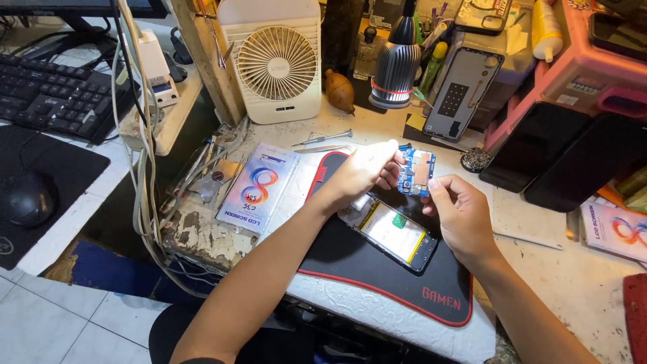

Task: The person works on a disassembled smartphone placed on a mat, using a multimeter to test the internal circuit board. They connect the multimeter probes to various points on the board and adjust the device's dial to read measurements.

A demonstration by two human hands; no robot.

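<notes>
Both my hands hold a small blue circuit board (416, 172) above a black mat (350, 259) with a red border. My left hand (364, 168) pinches the board's left edge, brightly lit by the lamp. My right hand (461, 216) grips its lower right corner with thumb and fingers. Under my hands an opened phone body (393, 232) lies on the mat, its inside facing up with a yellow-edged battery area.
A white desk fan (276, 64) and a lamp (395, 64) stand at the back. A flat screen package (259, 185), a screwdriver (323, 139) and tweezers lie left of the mat. Dark phones (539, 152) and a pink organiser sit right; keyboard (50, 94) and mouse (27, 199) far left.
</notes>
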